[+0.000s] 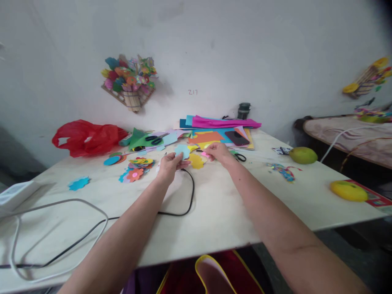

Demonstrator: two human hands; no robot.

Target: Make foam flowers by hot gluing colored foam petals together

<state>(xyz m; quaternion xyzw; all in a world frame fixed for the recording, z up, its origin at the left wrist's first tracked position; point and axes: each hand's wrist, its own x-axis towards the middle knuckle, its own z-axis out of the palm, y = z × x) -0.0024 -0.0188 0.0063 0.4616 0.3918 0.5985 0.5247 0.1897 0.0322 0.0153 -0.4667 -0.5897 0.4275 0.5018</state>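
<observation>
My left hand is closed on a light blue paper flower, held just above the table. To its right, my right hand pinches a small pink paper piece at its fingertips. Beneath and between the hands lies a yellow flower-shaped paper. A black cable runs to a spot by my left hand, and what it joins is mostly hidden. Left of that hand is a pile of layered paper flowers, the orange one with a pink centre. Farther left lies a blue paper flower.
Black scissors lie among paper sheets; a second pair is beside my right wrist. Behind are a phone, folded magenta paper and a red plastic bag. Mangoes sit right; a white cable loops left.
</observation>
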